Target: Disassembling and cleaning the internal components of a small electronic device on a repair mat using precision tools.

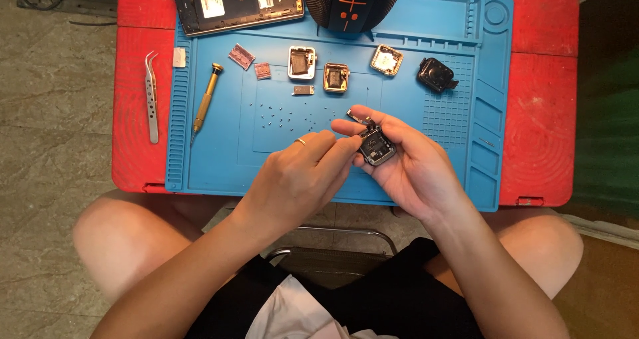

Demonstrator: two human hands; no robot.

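Note:
My right hand (416,169) cradles a small opened watch case (377,147) in its fingers, just above the blue work mat (219,159). A thin metal part (358,117) sticks up from the case's top near my right fingertips. My left hand (299,179), with a ring on one finger, has thumb and forefinger pinched together against the case's left edge. Whether something tiny sits between those fingertips is hidden.
On the mat lie a gold screwdriver (206,99), scattered tiny screws (286,116), several small watch housings (301,62) and a black watch module (436,73). Tweezers (152,96) rest on the red table (542,119). An opened phone (239,3) and a black speaker (353,3) sit at the back.

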